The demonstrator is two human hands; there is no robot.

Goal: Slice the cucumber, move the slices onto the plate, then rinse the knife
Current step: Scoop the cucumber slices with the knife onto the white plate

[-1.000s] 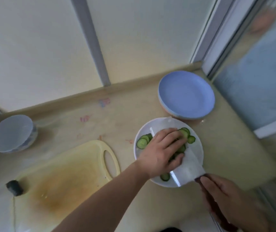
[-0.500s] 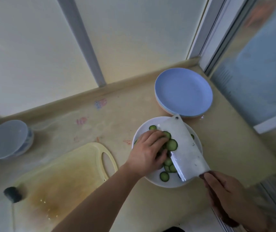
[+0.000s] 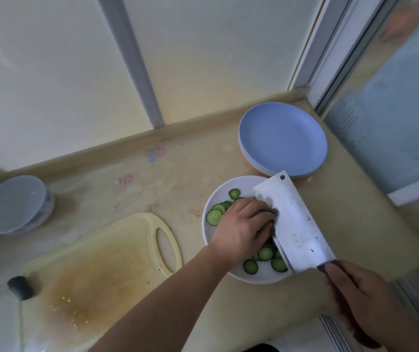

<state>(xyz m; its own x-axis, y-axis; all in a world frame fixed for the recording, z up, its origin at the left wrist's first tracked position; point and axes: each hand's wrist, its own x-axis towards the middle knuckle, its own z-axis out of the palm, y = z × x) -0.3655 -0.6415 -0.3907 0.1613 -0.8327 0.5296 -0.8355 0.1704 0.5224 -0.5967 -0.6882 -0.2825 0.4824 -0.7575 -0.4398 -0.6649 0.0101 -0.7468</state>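
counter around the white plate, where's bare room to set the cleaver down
Bare beige counter lies right of the white plate, below the stacked blue plates. Another bare strip runs between the yellow cutting board and the back ledge. The white plate itself is crowded: cucumber slices, the left hand, and the steel cleaver held by the right hand.

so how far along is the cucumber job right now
Done: slicing looks finished, since the cutting board holds no cucumber and the cucumber slices lie on the white plate. In hand: the left hand touches the cleaver blade over the plate, apparently wiping slices off, while the right hand grips the handle. Left: rinsing the cleaver.
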